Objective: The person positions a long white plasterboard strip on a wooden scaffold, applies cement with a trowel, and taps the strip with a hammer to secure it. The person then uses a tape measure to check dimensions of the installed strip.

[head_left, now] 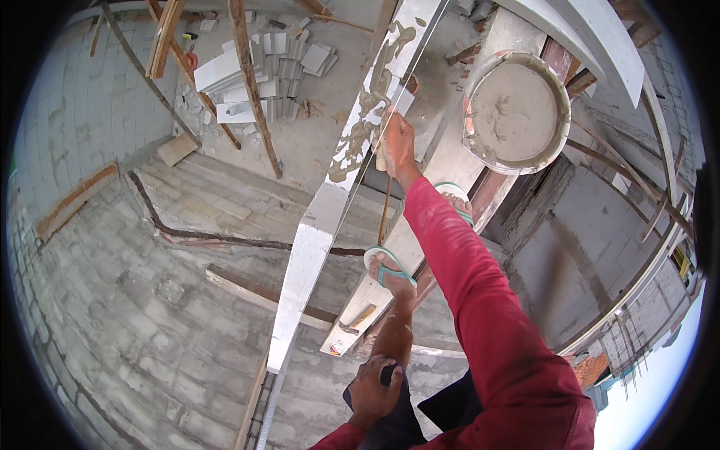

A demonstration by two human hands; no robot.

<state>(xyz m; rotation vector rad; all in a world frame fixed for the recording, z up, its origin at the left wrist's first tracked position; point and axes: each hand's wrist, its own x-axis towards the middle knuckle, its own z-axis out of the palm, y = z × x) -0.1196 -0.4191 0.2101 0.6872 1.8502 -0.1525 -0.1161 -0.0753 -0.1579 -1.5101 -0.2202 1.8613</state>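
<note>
My right hand is closed on a trowel with a pale grey blade; its handle end shows below my fist. It is against the edge of a long white block wall top, whose far part carries smeared, patchy grey mortar. A thin taut string runs along that edge. Right of my hand, a round bucket full of wet grey mortar stands on a plank. My left hand rests over my bent knee, fingers loosely spread and holding nothing.
My sandalled feet stand on a narrow raised plank, where a wooden-handled hammer-like tool lies. Wooden poles slant at the upper left, by stacked white blocks. Block walls and a floor lie below.
</note>
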